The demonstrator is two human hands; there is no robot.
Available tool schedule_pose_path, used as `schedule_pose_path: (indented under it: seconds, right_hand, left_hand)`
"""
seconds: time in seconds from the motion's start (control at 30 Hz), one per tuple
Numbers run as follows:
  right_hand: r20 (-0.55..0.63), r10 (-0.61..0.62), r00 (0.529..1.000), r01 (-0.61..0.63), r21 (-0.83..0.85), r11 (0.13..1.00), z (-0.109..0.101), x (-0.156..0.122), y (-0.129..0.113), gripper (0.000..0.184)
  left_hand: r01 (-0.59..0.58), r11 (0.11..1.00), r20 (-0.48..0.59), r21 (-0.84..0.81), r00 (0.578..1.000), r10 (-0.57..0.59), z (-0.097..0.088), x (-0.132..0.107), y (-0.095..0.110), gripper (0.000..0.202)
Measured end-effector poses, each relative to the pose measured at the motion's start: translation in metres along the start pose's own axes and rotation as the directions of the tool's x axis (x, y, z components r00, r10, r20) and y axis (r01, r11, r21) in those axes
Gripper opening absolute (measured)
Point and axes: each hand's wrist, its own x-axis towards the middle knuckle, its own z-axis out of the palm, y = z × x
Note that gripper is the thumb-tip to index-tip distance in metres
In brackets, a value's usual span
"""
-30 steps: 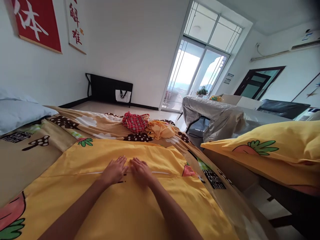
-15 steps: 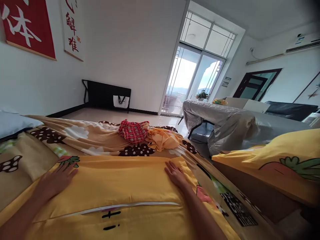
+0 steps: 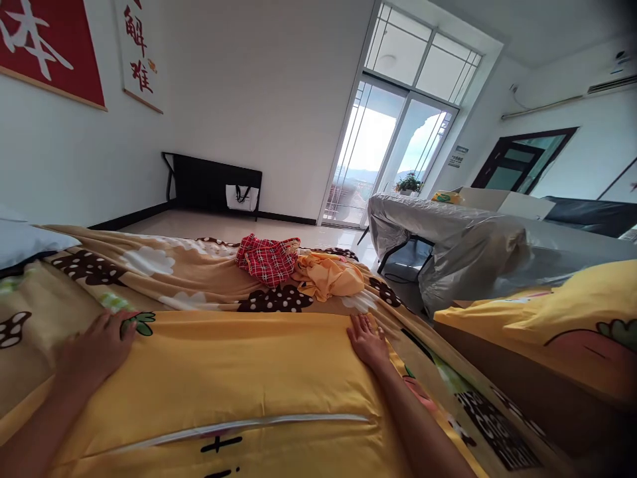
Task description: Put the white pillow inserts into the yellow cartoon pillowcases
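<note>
A yellow pillowcase (image 3: 239, 365) with printed fruit and black lettering lies spread flat before me, a pale slit running across its near part. At its far left corner, beside a green leaf print, rests my left hand (image 3: 99, 345), palm down with the fingers apart and slightly bent. My right hand (image 3: 368, 342) lies on the far right corner, fingers extended to the far edge. Both hands press on the cloth from above; their undersides are hidden. Beneath it spreads a tan patterned blanket (image 3: 199, 279).
Beyond the pillowcase lie a red checked cloth (image 3: 266, 259) and a crumpled orange cloth (image 3: 331, 275). On the right, another yellow printed pillow (image 3: 592, 318) sits on a brown box (image 3: 512, 372). A plastic-covered table (image 3: 478, 232) stands behind it. A white pillow (image 3: 34, 245) is at left.
My hands have moved apart, the left one leftward and the right one rightward, out to the pillowcase's far corners. The camera view has shifted slightly.
</note>
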Motion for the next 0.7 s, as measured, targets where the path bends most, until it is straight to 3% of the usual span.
schedule_pose_path:
  seconds: [0.1, 0.2, 0.33, 0.4, 0.47, 0.53, 0.7]
  right_hand:
    - [-0.065, -0.049, 0.997, 0.051, 0.025, 0.998, -0.023, -0.011, -0.025, 0.053]
    - [-0.119, -0.214, 0.970, 0.225, 0.091, 0.970, -0.040, -0.036, -0.084, 0.046]
    - [-0.135, -0.487, 0.863, 0.505, 0.213, 0.836, -0.032, -0.081, -0.181, 0.043]
    - [-0.145, -0.525, 0.838, 0.545, 0.257, 0.798, -0.021, -0.094, -0.209, 0.044]
    - [-0.151, -0.523, 0.839, 0.544, 0.291, 0.787, -0.013, -0.095, -0.214, 0.044]
    - [-0.119, -0.513, 0.850, 0.523, 0.297, 0.799, -0.011, -0.087, -0.198, 0.046]
    - [-0.001, -0.487, 0.874, 0.469, 0.269, 0.841, -0.016, -0.056, -0.123, 0.050]
  left_hand:
    - [-0.173, 0.985, -0.024, -0.007, 0.985, 0.172, -0.030, -0.010, 0.034, 0.054]
    - [-0.404, 0.900, 0.116, -0.163, 0.898, 0.424, -0.047, -0.023, 0.095, 0.053]
    - [-0.529, 0.793, 0.173, -0.304, 0.787, 0.592, -0.042, -0.052, 0.191, 0.056]
    - [-0.524, 0.784, 0.189, -0.332, 0.778, 0.600, -0.035, -0.063, 0.218, 0.053]
    - [-0.494, 0.801, 0.197, -0.336, 0.795, 0.573, -0.029, -0.065, 0.223, 0.051]
    - [-0.456, 0.829, 0.209, -0.325, 0.820, 0.533, -0.024, -0.058, 0.208, 0.052]
    - [-0.361, 0.898, 0.262, -0.252, 0.867, 0.423, -0.006, -0.025, 0.126, 0.056]
